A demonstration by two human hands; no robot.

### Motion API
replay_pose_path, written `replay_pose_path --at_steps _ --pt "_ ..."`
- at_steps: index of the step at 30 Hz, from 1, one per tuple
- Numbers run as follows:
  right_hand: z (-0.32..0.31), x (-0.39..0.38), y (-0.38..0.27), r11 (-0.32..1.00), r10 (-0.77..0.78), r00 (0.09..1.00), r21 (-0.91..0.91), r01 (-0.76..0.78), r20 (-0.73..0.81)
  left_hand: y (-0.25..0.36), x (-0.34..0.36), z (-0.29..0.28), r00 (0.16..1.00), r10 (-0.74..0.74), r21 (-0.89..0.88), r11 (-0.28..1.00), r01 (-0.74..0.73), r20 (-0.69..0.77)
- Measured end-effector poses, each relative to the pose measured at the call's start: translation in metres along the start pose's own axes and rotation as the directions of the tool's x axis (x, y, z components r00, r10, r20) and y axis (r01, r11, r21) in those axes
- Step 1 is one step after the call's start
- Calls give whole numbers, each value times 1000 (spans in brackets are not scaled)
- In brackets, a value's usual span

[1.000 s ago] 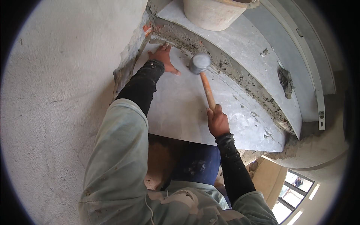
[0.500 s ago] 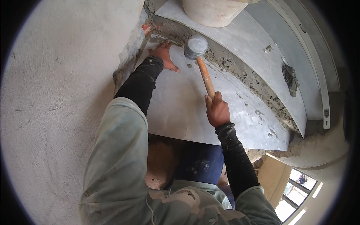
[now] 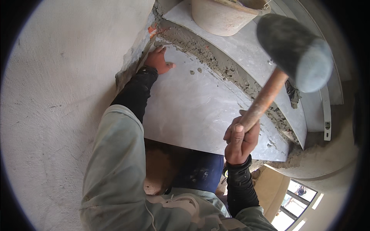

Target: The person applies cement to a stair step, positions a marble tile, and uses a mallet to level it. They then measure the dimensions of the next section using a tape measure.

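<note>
My right hand [image 3: 242, 139] is wrapped round the wooden handle of a mallet [image 3: 295, 50], raised high over the right side with its dark, pale-faced head toward me. Below lies a large grey stair slab [image 3: 189, 104] with a curved front edge. My left hand [image 3: 157, 61] rests on the slab's far left corner, fingers spread, beside the wall. Along the slab's back edge runs a strip of rough mortar [image 3: 227, 69]. A few mortar crumbs lie on the slab near my left hand.
A plastered wall [image 3: 65, 96] fills the left side. On the higher step [image 3: 246, 48] stands a mortar-stained bucket [image 3: 221, 17]. A dark crumpled bag [image 3: 293, 94] lies farther right, close to a long spirit level [image 3: 327, 119]. A window [image 3: 295, 200] shows at lower right.
The mallet has come up off the slab area, toward me and to the right, lifted by my right hand. My left hand has shifted slightly left and stays on the slab.
</note>
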State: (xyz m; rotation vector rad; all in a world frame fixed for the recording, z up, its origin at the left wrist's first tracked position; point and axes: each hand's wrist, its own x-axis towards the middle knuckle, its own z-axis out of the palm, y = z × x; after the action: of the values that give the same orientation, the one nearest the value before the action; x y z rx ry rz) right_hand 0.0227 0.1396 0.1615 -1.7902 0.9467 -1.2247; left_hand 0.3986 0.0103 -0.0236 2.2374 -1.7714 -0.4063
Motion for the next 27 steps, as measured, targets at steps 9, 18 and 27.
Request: replay_pose_path --at_steps 9,18,27 --pt "55 16 133 813 319 911 -570 -122 260 24 -1 -32 992 50 182 981 -71 118" --pt "55 22 112 934 156 980 -341 -105 125 7 13 -28 986 81 61 994 -91 148" --pt "59 16 129 828 382 886 -524 -201 264 5 18 -27 987 54 97 993 -69 151"
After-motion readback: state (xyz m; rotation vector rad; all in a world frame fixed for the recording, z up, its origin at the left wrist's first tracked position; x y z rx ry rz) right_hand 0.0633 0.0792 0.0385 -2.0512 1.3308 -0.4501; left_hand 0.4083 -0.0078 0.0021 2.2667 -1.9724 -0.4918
